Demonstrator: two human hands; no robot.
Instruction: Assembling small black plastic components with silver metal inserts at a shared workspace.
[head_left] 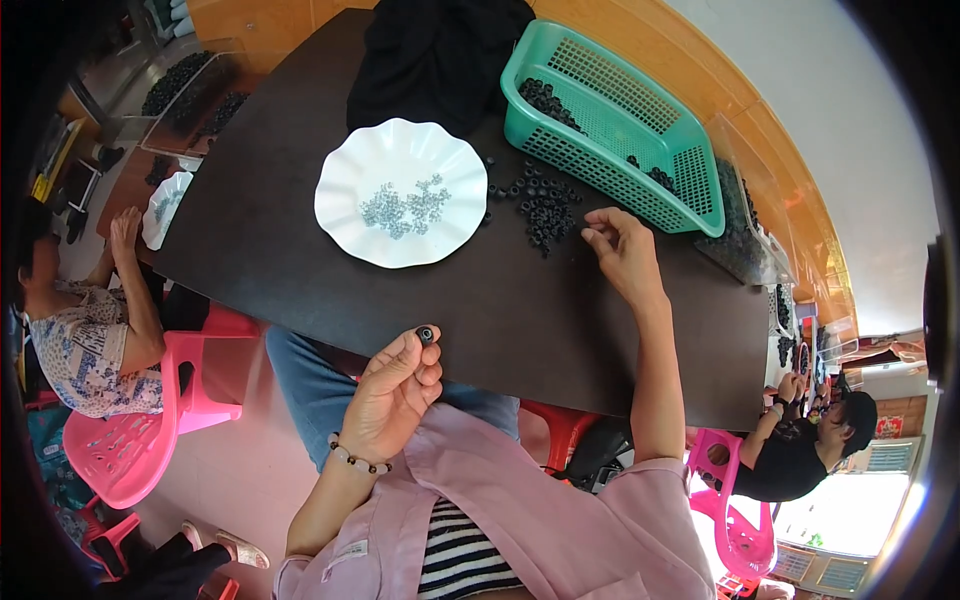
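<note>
My left hand (398, 385), a beaded bracelet at its wrist, pinches a small black ring-like part (426, 335) between thumb and forefinger, just off the table's near edge. A lighter centre shows in the part. Over the table, my right hand (628, 255) has thumb and fingertips drawn together beside a loose heap of similar black parts (548, 212); whatever is between them is too small to make out. Left of the heap lies a white wavy-rimmed plate (404, 142) with many tiny clear pieces (400, 210) scattered in its middle.
Behind the heap stands a green perforated basket (610, 165) holding some black parts. A clear bin (745, 235) of black parts is at its right. Black cloth (430, 60) lies at the table's far side. People sit at left and right, one on a pink chair (125, 455).
</note>
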